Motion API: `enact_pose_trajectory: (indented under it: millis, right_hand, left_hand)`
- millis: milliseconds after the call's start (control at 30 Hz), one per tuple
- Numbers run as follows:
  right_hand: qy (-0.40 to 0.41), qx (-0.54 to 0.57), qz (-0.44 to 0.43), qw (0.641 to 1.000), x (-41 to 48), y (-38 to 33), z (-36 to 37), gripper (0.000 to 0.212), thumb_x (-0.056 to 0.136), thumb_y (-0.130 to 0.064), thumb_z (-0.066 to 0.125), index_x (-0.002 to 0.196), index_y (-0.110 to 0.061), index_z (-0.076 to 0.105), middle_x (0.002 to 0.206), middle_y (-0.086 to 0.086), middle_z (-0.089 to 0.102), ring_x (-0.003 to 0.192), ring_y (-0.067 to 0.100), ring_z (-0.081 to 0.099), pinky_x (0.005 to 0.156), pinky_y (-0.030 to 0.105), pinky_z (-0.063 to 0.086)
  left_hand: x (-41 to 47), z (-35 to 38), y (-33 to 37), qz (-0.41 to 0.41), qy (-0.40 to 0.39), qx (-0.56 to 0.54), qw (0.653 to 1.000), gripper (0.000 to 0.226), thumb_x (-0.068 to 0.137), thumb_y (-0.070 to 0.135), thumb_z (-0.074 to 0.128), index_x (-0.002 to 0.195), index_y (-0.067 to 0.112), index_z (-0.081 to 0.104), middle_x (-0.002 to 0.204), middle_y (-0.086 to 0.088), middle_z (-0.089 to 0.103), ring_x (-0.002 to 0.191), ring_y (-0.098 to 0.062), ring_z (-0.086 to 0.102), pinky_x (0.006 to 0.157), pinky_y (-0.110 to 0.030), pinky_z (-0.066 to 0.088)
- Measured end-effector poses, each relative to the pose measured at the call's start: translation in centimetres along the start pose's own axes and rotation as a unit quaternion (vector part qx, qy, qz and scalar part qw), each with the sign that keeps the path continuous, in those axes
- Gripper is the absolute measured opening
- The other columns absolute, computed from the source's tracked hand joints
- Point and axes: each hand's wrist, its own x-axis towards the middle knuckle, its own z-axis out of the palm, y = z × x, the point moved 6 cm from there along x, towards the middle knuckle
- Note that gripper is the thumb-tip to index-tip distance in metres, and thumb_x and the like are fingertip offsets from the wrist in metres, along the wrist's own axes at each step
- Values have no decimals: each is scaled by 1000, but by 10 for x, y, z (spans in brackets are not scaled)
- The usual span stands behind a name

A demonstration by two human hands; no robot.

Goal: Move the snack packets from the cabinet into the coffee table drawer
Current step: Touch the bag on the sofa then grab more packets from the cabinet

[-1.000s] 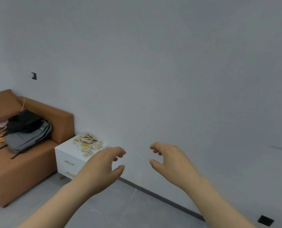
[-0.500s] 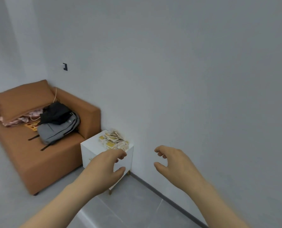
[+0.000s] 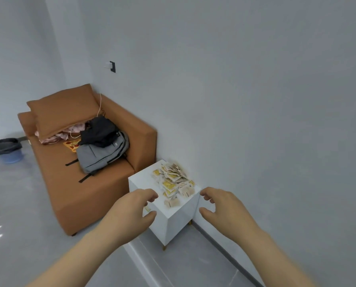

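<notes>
Both my grips reach out holding nothing: the left grip (image 3: 131,212) and the right grip (image 3: 224,210) hang spread apart, fingers loosely curled, short of the white cabinet (image 3: 181,222). The snack packets (image 3: 173,181) lie heaped on its top, just beyond and between my grips, none lifted yet; I judge the job barely begun. No coffee table or drawer shows. Left of the left grip sits an orange sofa (image 3: 86,187) carrying a grey backpack (image 3: 102,154); a grey wall (image 3: 256,100) rises beyond the right grip, with grey floor (image 3: 17,204) below.
</notes>
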Motion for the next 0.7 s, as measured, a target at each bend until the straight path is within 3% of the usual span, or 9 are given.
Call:
enact_pose_trajectory:
  millis: [367, 700]
  right_hand:
    - [-29, 47, 99, 994, 167, -13, 73, 42, 86, -35, 57, 128, -30, 51, 120, -13, 59, 110, 6, 53, 92, 23, 44]
    - [-47, 77, 174, 981, 284, 48, 112, 42, 87, -33, 57, 128, -28, 52, 120, -12, 59, 108, 7, 54, 90, 22, 44]
  left_hand:
    - [155, -5, -133, 9, -78, -14, 997, 39, 89, 31, 55, 128, 31, 49, 122, 17, 54, 106, 0, 53, 90, -19, 45]
    - [300, 43, -176, 23, -142, -13, 990, 35, 90, 32, 54, 125, 30, 50, 121, 17, 55, 106, -1, 55, 86, -18, 44]
